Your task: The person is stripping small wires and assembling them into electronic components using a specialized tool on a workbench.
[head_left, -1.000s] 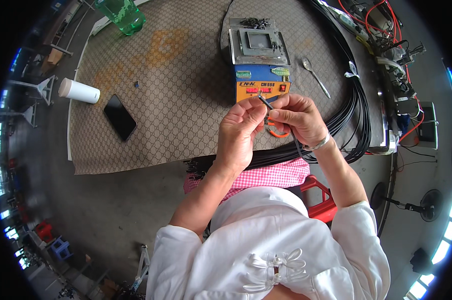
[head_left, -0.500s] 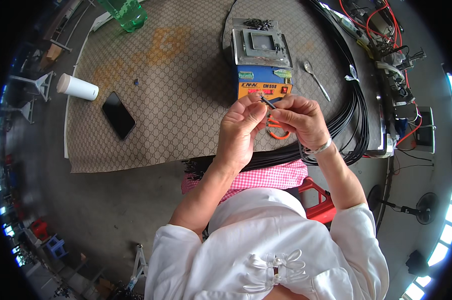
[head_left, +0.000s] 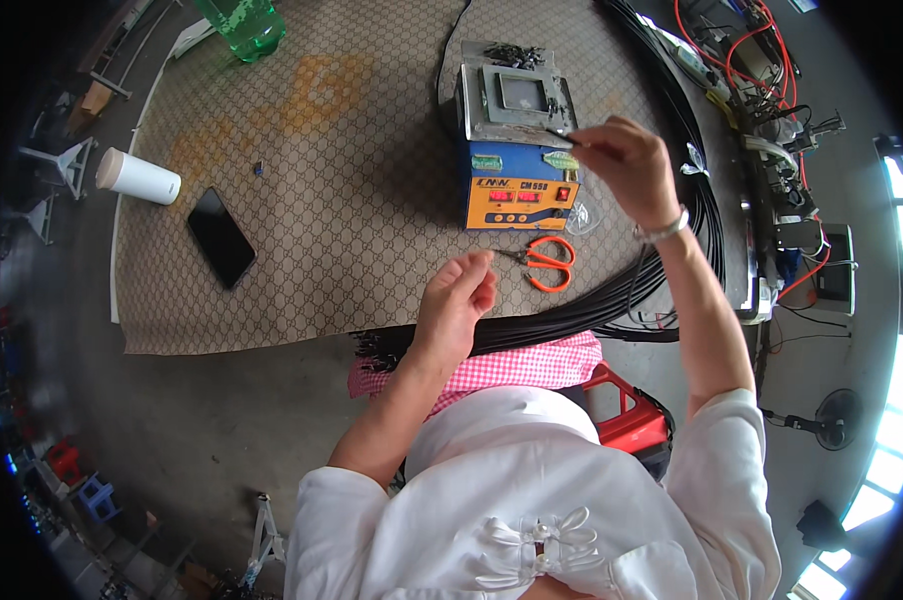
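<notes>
My right hand (head_left: 627,165) pinches a black cable (head_left: 562,136), its end pointing left over the near edge of a solder pot (head_left: 520,170). The pot is a blue and orange box with lit red displays, a metal top and a square opening. Lower and to the left is my left hand (head_left: 459,298), fingers curled and thumb pressed to them; anything inside is too small or hidden to make out. Just right of its fingertips lie orange-handled scissors (head_left: 550,264). A long bundle of black cables (head_left: 547,330) curves along the table's front and right side.
A patterned cloth (head_left: 322,230) covers the table. On the left are a phone (head_left: 222,240), a white cup (head_left: 140,178) and a green bottle (head_left: 249,28). Dark bits (head_left: 517,56) lie on the pot's far edge. A small clear plastic bag (head_left: 579,218) sits beside it.
My hands have parted. The right one has moved up and right, carrying the cable to the solder pot's top; the left has dropped down, leaving the scissors in plain view.
</notes>
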Available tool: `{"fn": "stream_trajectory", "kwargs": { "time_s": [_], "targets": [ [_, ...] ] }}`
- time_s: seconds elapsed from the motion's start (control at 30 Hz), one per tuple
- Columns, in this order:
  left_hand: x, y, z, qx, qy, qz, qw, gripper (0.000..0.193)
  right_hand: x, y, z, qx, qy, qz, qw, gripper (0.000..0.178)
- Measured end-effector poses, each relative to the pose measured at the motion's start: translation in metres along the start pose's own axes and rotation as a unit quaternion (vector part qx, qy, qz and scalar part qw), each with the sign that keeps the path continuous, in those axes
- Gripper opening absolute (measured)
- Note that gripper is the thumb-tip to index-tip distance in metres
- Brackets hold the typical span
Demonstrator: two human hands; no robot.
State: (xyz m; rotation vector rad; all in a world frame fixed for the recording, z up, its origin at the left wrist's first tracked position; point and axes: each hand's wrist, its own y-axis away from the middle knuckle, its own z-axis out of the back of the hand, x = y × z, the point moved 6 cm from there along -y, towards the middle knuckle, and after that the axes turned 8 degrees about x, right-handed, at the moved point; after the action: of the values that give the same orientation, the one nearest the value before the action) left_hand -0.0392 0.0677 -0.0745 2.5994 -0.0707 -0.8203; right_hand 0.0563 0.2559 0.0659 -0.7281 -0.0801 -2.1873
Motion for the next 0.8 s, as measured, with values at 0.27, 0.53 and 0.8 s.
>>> {"fn": "stream_trajectory", "kwargs": {
  "time_s": [0.27, 0.53, 0.8],
  "targets": [
    [0.031, 0.002, 0.049, -0.085, -0.006, 0.054, 0.995, 0.015, -0.020, -0.053, -0.005, 0.017, 0.194, -0.001, 0.981, 0.013],
    [0.032, 0.001, 0.051, -0.090, 0.014, 0.051, 0.995, 0.017, -0.020, -0.072, -0.022, 0.063, 0.256, -0.028, 0.964, 0.014],
    [0.033, 0.001, 0.051, -0.080, 0.020, 0.051, 0.995, 0.017, -0.022, -0.077, -0.031, 0.071, 0.283, -0.025, 0.956, 0.014]
  ]
}}
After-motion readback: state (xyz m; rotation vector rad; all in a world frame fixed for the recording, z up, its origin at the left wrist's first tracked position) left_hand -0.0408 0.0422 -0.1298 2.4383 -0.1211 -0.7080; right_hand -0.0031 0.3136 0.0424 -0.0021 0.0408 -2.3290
